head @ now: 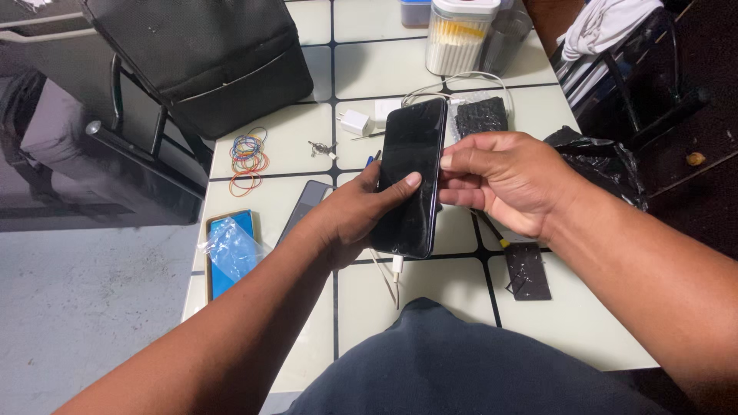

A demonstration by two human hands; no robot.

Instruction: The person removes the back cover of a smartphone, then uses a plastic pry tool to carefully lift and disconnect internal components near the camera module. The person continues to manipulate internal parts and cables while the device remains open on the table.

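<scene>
Black phone (413,177) — clasped in left hand (355,215) | right hand (503,180) fingertips pinching its edge | white tiled table (538,307)

A white tiled table (538,307) carries coloured rubber bands (248,157), a white charger plug (354,121), a small metal key (323,147), and a blue-screened phone (227,253) under a clear plastic wrap. A cotton swab container (455,34) stands at the far edge. A black bag (207,58) rests on a chair.
</scene>
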